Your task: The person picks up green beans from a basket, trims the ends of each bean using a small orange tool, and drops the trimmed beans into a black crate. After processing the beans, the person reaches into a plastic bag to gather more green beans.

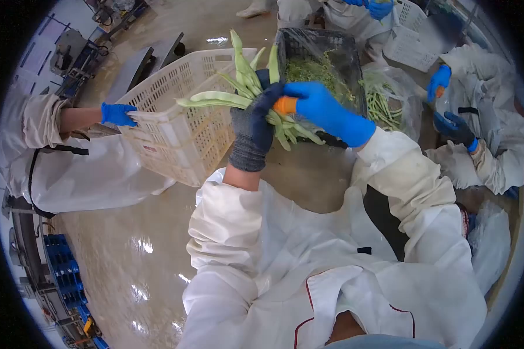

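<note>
My left hand (254, 125), in a dark grey knit glove, is closed around a bunch of flat green beans (245, 75). Their ends stick out above and below the fist. My right hand (329, 110), in a blue glove, grips a tool with an orange handle (284, 105) right against the bunch. Its working end is hidden by the left glove and the beans, so its kind does not show. Both hands are in front of me, between a white crate (183, 136) and a black crate (362, 78) holding green scraps.
At the left, a co-worker's blue-gloved hand (119, 114) holds the white crate's rim. A clear plastic bag (412, 110) with green beans lies right of the black crate. Another person (489, 110) sits at the right. A second white crate (410, 49) stands behind. The floor (122, 250) looks wet.
</note>
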### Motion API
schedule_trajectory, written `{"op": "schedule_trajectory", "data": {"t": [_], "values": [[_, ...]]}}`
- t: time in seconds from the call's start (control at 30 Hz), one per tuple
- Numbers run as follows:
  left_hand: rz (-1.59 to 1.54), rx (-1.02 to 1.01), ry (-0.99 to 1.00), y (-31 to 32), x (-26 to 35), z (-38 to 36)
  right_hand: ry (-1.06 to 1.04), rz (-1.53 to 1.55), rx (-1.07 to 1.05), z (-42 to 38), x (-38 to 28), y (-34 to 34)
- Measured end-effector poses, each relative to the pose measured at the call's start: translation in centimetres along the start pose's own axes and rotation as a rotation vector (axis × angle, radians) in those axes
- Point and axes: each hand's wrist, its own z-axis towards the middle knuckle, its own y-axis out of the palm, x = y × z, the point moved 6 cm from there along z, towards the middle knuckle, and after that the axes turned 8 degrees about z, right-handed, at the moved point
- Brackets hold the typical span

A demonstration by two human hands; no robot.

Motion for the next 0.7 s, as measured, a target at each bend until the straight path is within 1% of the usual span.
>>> {"op": "schedule_trajectory", "data": {"t": [0.03, 0.07, 0.17, 0.2, 0.3, 0.33, 0.43, 0.47, 0.53, 0.57, 0.63, 0.67, 0.7], "values": [[-0.034, 0.034, -0.056, -0.1, -0.2, 0.1, 0.008, 0.04, 0.052, -0.1, 0.4, -0.6], [-0.137, 0.064, -0.094, -0.1, -0.4, -0.4, 0.047, 0.156, 0.083, -0.2, 0.9, -1.1], [-0.088, -0.037, -0.051, -0.6, -0.1, -0.1, 0.149, 0.67, 0.1, -0.9, -0.3, -1.5], [-0.172, -0.033, -0.06, -0.9, -0.1, 0.0, 0.148, 0.699, 0.076, -1.0, -0.7, -2.3], [-0.064, 0.244, -0.158, -3.5, 0.0, 0.0, 0.122, 0.663, 0.146, -1.0, -1.3, -4.9], [-0.016, 0.193, -0.141, -3.7, 0.3, -0.1, 0.104, 0.603, 0.155, -1.1, -1.6, -5.4], [0.539, 0.217, -0.064, -3.0, 1.6, -0.1, 0.11, 0.399, 0.206, -0.8, -2.0, -5.6], [0.562, 0.222, -0.058, -2.3, 1.7, -0.7, 0.086, 0.314, 0.177, -0.9, -1.9, -5.2], [0.355, 0.089, -0.102, -0.5, 0.9, -1.2, 0.039, 0.146, 0.12, -0.8, -2.0, -4.0], [0.25, 0.022, -0.124, 0.3, 0.5, -1.5, 0.035, 0.147, 0.144, -0.9, -2.0, -3.7], [0.288, -0.025, -0.241, 1.0, -0.6, -2.0, 0.031, 0.148, 0.189, -1.4, -3.1, -2.4], [0.32, -0.048, -0.282, 1.2, -0.7, -2.2, 0.023, 0.27, 0.214, -1.1, -2.3, -2.4], [0.351, -0.072, -0.321, 1.4, -0.9, -2.4, 0.027, 0.289, 0.22, -1.1, -2.3, -2.4]]}}
